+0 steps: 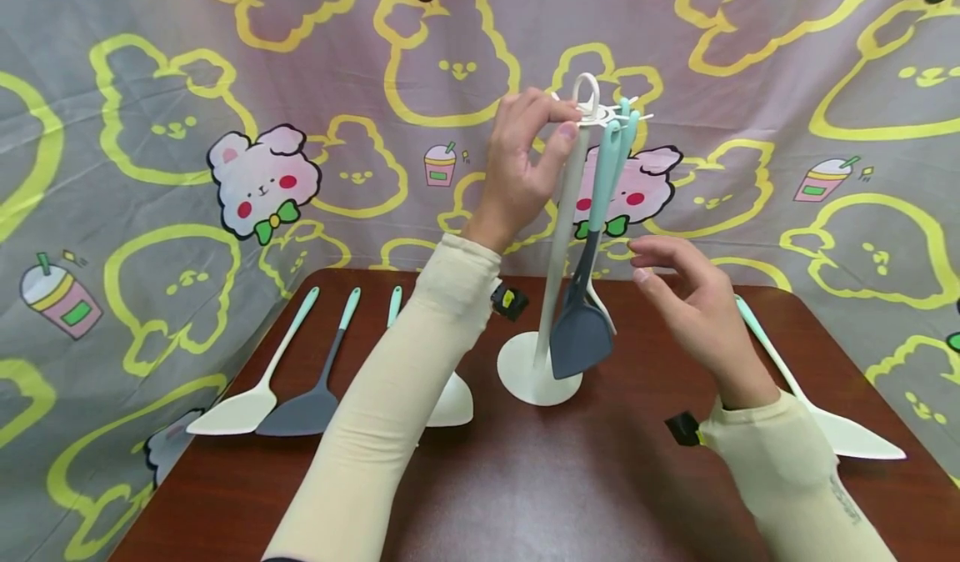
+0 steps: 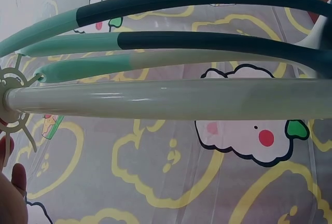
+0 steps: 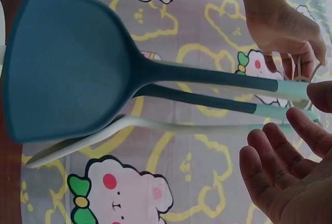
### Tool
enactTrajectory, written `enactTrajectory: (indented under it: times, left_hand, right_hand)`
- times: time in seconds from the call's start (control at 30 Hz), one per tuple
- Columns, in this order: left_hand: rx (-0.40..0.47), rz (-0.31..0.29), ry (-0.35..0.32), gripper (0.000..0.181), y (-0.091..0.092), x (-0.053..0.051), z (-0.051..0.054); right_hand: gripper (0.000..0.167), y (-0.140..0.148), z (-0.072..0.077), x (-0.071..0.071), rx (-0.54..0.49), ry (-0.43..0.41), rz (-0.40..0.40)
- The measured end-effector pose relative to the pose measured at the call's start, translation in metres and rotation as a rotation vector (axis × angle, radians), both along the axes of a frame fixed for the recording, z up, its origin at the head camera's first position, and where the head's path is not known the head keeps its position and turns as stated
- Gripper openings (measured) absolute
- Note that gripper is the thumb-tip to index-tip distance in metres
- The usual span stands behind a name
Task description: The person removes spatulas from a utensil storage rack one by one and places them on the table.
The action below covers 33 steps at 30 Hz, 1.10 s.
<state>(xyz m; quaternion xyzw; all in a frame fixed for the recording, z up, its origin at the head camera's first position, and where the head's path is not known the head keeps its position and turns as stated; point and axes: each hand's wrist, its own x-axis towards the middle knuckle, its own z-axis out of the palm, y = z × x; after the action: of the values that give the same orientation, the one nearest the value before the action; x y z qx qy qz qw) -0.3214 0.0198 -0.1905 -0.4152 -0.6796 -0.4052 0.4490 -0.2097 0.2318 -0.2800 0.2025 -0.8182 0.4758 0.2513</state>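
We pinch the tall white round-based stand (image 1: 567, 203) with our left hand (image 1: 525, 149), while its slate-blue, mint-handled spatula (image 1: 582, 333) hangs nearly vertical just left of our nearer right hand (image 1: 693, 316), loosely spread and holding nothing.

Clock centre, head view: base (image 1: 520, 373) of the stand (image 1: 560, 245), both white. At 1 o'clock, hung: slate turner (image 1: 582, 343), mint grip (image 1: 604, 180). At 9 o'clock: outer white turner (image 1: 238, 412), second slate turner (image 1: 303, 412), inner white tool (image 1: 452, 399); grips mint. At 3 o'clock: far white turner (image 1: 846, 434); grip mint. Table (image 1: 510, 479): red-brown. Cloth (image 1: 337, 78): grey-lilac, printed with yellow-outlined bears (image 1: 453, 82), white rabbits (image 1: 262, 177), pink cups (image 1: 440, 168). Sleeves (image 1: 375, 412): cream.
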Motion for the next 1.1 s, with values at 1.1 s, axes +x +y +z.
enactTrajectory:
  times: [1.1]
  left_hand:
    - [0.007,-0.024,-0.039,0.026,-0.006,0.002,0.001]
  right_hand:
    - [0.032,-0.047,0.020,-0.018,-0.015,-0.097,-0.066]
